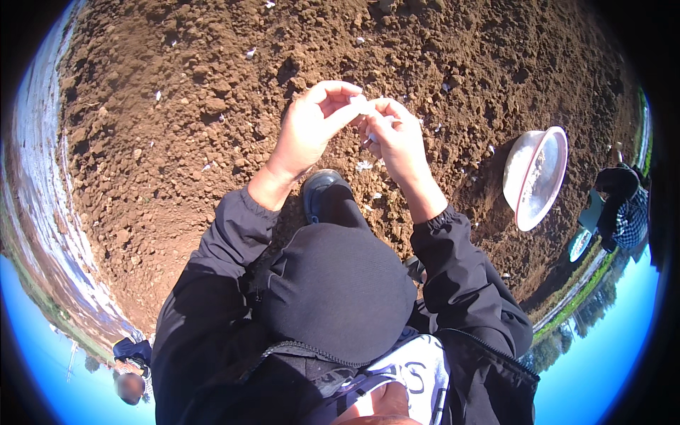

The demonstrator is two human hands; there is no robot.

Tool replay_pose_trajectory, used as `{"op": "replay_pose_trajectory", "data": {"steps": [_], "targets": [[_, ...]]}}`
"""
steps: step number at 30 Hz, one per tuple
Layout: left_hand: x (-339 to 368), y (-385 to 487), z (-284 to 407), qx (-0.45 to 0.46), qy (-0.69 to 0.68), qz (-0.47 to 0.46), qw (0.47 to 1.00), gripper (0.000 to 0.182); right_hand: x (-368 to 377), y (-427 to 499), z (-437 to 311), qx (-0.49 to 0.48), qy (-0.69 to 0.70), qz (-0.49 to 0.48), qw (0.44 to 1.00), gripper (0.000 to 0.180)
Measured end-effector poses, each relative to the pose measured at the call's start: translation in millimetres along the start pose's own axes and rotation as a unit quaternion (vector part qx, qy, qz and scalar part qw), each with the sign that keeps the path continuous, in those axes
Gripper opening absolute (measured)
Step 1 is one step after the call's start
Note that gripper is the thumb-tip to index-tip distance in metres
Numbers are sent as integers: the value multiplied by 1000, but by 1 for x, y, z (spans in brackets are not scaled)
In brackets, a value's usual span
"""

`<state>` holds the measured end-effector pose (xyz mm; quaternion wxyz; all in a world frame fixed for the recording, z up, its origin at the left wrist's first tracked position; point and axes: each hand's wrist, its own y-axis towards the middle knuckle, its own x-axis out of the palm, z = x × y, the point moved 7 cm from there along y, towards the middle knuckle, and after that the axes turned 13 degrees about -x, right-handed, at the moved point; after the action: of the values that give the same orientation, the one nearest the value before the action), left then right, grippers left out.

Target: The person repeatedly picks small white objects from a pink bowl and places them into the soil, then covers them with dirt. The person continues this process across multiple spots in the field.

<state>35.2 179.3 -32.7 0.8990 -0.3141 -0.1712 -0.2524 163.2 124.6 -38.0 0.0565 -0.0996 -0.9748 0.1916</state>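
Above the tilled soil, my two hands meet at their fingertips. My left hand (313, 125) pinches a small whitish piece (357, 99), perhaps a garlic clove, between thumb and fingers. My right hand (396, 135) touches it from the other side and has more whitish pieces (373, 137) held within its curled fingers. Small white pieces lie scattered on the soil, among them one at the upper left (251, 53), one at the top (360, 40) and a splayed one (364, 166) just below my hands.
A pale plastic basin (542, 178) with a pinkish rim stands tilted in view on the soil at right, with whitish bits inside. Beyond it a person (627, 207) crouches near a light green container (580, 244). Another person (132, 366) is at lower left. Whitish sheeting (40, 127) runs along the left. My shoe (320, 191) rests on the soil.
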Motion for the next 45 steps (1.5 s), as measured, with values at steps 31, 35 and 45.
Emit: {"op": "replay_pose_trajectory", "data": {"steps": [31,35,45], "targets": [[-12,-3,8,5,142,32,989,18,-5,12,-11,-42,-127,-76,988,14],[-14,-2,4,14,134,50,990,17,-1,11,-11,-37,-139,-52,988,16],[-24,-2,6,-17,167,61,984,17,16,25,9,9,-14,-49,999,15]]}}
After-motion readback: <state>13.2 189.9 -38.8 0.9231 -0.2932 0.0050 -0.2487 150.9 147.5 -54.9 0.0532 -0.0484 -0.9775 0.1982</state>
